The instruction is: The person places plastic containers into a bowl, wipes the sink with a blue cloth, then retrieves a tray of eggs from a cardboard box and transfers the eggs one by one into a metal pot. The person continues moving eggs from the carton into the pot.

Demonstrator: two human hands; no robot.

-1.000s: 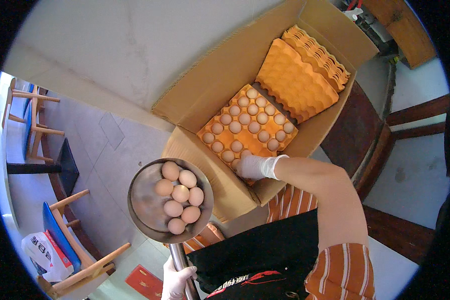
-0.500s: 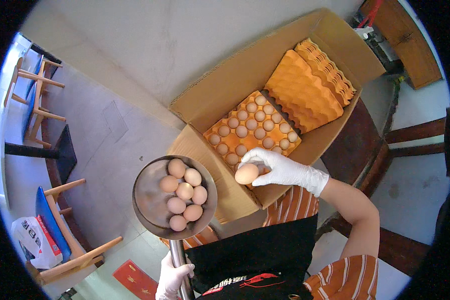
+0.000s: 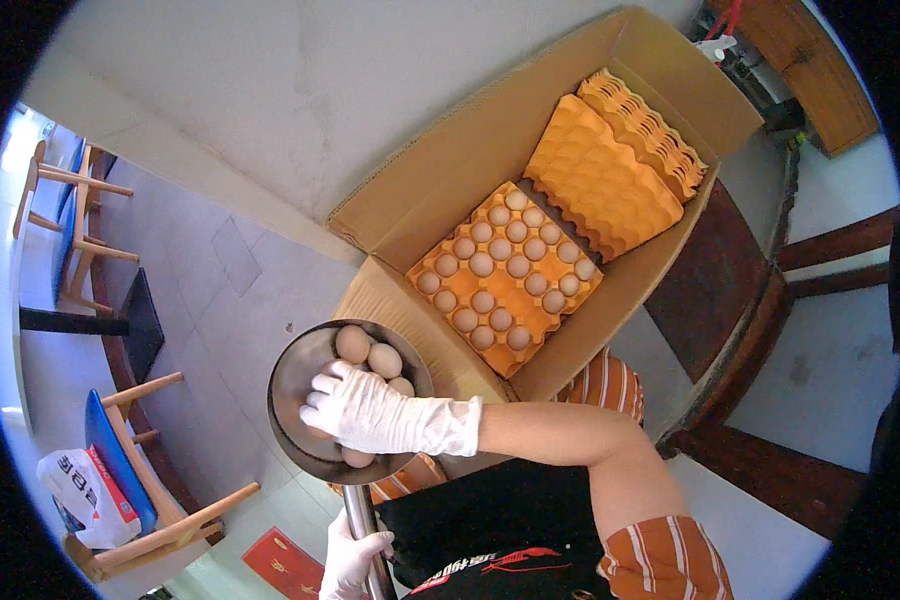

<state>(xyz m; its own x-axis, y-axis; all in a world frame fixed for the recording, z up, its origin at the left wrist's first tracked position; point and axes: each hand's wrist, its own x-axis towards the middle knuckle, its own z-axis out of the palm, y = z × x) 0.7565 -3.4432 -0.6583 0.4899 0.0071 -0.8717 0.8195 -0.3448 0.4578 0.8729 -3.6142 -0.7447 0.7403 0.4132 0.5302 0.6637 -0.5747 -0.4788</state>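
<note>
My left hand (image 3: 355, 557), in a white glove, grips the tubular handle (image 3: 370, 540) of a deep round metal ladle (image 3: 288, 420) at the lower centre. Several brown eggs (image 3: 384, 360) lie in the ladle's bowl. My right hand (image 3: 365, 408), also gloved, reaches down into the bowl with curled fingers around an egg (image 3: 317, 432), which they mostly hide. Right of the ladle, an orange egg tray (image 3: 516, 284) sits in an open cardboard box (image 3: 450, 150). Eggs fill many of its cups, while several nearer and middle cups are bare.
Stacked orange trays (image 3: 610, 175) lean at the box's far end. One box flap (image 3: 385, 310) folds out beside the ladle. A pale wall (image 3: 230, 110) rises behind. Wooden chairs (image 3: 135, 460) stand at the left, one bearing a white plastic bag (image 3: 88, 495). Dark wooden furniture (image 3: 760, 330) stands at the right.
My right hand has moved left from the tray into the ladle's bowl, carrying an egg. My left hand keeps its grip on the handle. The whole view has shifted slightly.
</note>
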